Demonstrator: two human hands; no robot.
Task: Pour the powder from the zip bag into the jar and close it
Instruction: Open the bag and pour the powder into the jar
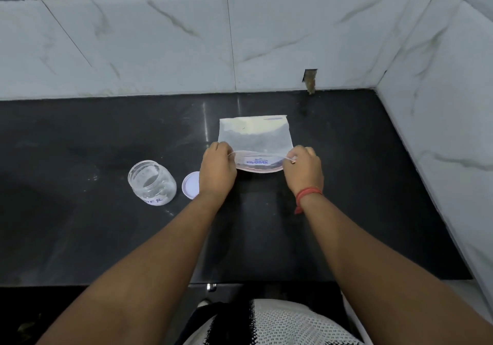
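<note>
While both hands (217, 171) pinch zip bag (253, 136) mouth, jar (152, 182) left, apart.

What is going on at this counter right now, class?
A person stands at a black counter and pinches the near edge of a zip bag with both hands, the left hand and the right hand at its two corners. The bag's mouth is pulled open. The bag lies flat on the counter. To the left stands an open glass jar, which looks empty, with its white lid lying beside it. Nothing has been poured yet.
</note>
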